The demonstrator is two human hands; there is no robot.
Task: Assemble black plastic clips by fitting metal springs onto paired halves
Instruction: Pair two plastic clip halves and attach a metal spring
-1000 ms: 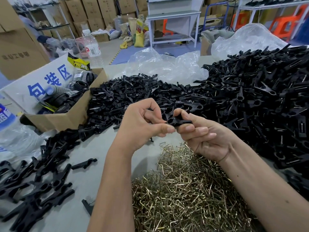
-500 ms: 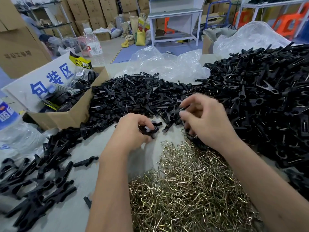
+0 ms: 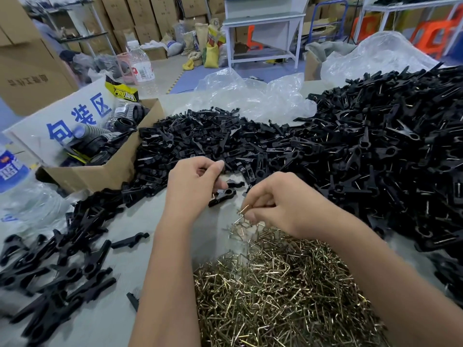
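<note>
Now left hand [image 3: 193,186] grips black clip halves [image 3: 221,195]; right hand [image 3: 280,206] pinches brass-coloured bent-wire spring [image 3: 242,211].

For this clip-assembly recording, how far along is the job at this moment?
Done: a heap of assembled clips with springs fitted lies at right. In hand: the left hand holds black clip halves, while the right hand pinches one spring above the spring pile. Left: a large pile of loose halves remains.

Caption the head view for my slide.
Left hand holds black plastic clip halves; right hand pinches a brass-coloured metal spring.
</note>
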